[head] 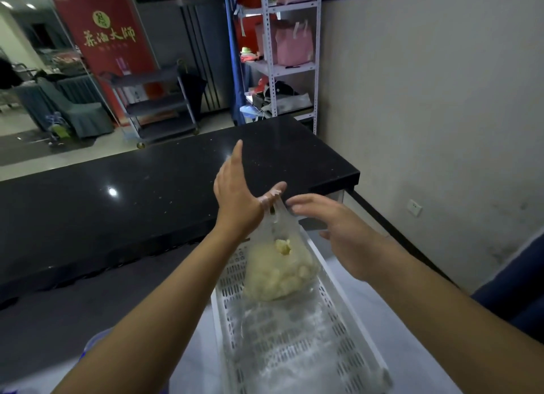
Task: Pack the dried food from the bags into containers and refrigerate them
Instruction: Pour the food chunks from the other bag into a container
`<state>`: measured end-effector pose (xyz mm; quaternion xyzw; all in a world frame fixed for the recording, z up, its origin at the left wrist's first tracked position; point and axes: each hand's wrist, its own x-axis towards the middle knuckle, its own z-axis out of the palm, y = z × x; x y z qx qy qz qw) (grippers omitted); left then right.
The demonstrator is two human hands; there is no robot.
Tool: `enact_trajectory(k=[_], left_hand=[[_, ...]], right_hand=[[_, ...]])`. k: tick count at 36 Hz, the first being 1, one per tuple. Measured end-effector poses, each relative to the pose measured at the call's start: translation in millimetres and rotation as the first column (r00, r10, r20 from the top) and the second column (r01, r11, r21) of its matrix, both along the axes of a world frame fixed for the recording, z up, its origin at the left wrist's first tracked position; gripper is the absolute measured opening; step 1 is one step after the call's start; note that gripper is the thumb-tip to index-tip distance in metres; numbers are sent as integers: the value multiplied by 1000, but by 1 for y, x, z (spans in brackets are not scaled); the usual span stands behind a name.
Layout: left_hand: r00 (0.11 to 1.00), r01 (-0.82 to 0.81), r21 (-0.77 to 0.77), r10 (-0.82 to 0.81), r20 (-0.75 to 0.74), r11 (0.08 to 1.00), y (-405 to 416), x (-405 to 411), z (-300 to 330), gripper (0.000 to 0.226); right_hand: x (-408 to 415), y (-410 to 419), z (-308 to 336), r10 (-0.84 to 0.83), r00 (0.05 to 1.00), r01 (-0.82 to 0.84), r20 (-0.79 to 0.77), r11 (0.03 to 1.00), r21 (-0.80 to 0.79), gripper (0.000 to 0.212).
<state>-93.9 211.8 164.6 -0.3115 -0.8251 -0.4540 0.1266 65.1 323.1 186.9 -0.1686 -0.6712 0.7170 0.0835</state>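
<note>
A clear plastic bag [279,270] of pale yellowish dried food pieces hangs above the far end of a white perforated plastic basket [294,349]. Its twisted handle [275,208] is looped over the outstretched thumb of my left hand [238,193]. That hand's fingers point straight up and away and it carries the bag without gripping it. My right hand [332,223] hovers just right of the handle with its fingers relaxed and spread, holding nothing. Some crumpled clear plastic lies in the basket's near half.
The basket rests on a white surface [412,349] in front of me. A long black counter [132,193] runs across behind it. A beige wall [441,128] with a socket [415,207] stands to the right. A metal shelf rack [291,55], a trolley [156,105] and a steel fridge [191,40] are further back.
</note>
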Motion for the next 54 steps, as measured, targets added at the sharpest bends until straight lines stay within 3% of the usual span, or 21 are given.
enact_trajectory(k=[4, 7, 10, 12, 14, 16, 19, 24, 28, 31, 38, 48, 54], left_hand=[[998, -9, 7, 9, -58, 1000, -4, 4, 16, 97], [999, 30, 89, -32, 17, 996, -6, 13, 38, 88], [993, 84, 194, -99, 65, 977, -11, 28, 71, 86], [988, 132, 252, -148, 47, 959, -17, 36, 94, 85], [983, 168, 302, -183, 22, 938, -29, 37, 113, 83], [990, 139, 288, -140, -19, 948, -44, 31, 123, 84], [978, -63, 43, 70, -195, 997, -74, 21, 118, 87], [968, -153, -74, 134, -214, 986, -134, 34, 93, 82], [958, -212, -34, 201, -205, 977, -185, 44, 94, 82], [956, -233, -10, 227, -186, 973, -227, 54, 95, 81], [878, -371, -119, 306, -367, 921, -354, 70, 89, 82], [834, -533, -163, 485, -262, 830, -562, 110, 35, 84], [830, -558, -208, 535, -160, 803, -627, 103, -5, 82]], right_hand=[[36, -5, -32, -104, 994, 108, 32, 984, -138, 30], [57, -20, -57, -185, 976, 211, 117, 935, -283, 64], [64, -37, -77, -239, 948, 311, 210, 833, -457, 94], [62, -47, -89, -239, 939, 340, 247, 748, -570, 95], [57, -58, -97, -183, 952, 304, 245, 663, -684, 82], [49, -67, -102, -67, 987, 160, 146, 530, -833, 72], [35, -79, -106, 38, 994, -108, -102, 390, -915, 73], [18, -96, -120, 117, 993, -48, -1, 395, -918, 53], [17, -115, -128, 280, 958, -168, -64, 367, -915, 75], [19, -144, -126, 366, 923, -243, -116, 324, -914, 74], [28, -250, -120, 395, 918, -224, -1, 519, -825, 70], [67, -397, -140, 303, 953, -245, -15, 740, -626, 42], [68, -437, -121, 242, 968, -195, 66, 892, -407, 51]])
